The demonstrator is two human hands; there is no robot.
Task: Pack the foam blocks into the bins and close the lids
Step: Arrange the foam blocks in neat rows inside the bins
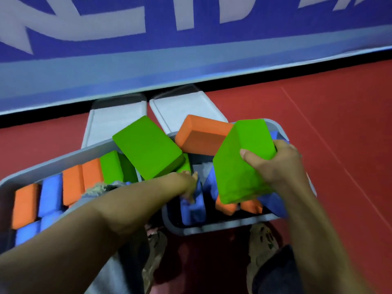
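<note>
Risk: tall green rectangular foam block [241, 162], gripped by right hand [282, 164] over grey plastic bin at lower right [212, 229], jamming on loose orange foam block [201, 134]. Left hand [188, 185] reaching between blue foam blocks [194, 205]; grip unclear. Lids unclosable if overfilled.

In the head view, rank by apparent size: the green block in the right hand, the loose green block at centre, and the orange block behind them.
1. Green block in the right hand, though nearest the camera.
2. Centre green block.
3. Orange block, partly hidden.
</note>
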